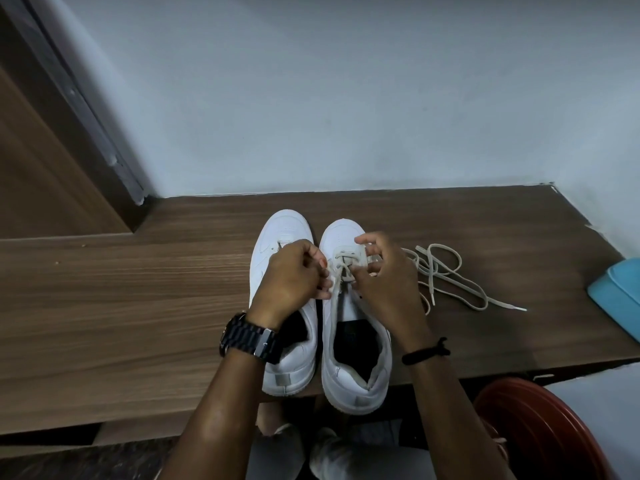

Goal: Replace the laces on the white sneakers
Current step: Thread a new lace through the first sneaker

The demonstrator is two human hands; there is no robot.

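Two white sneakers [353,327] stand on a wooden worktop [138,299]. Both hands pinch the right shoe's lace [341,268]: left hand [291,275], right hand [388,275]. A loose lace [446,275] lies beside. Risk: uneven pulling could skip an eyelet or tangle it.

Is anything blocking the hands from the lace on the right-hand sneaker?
Nothing visible. The left hand and right hand are already at the lace over the right-hand sneaker; the loose lace lies apart on the table.
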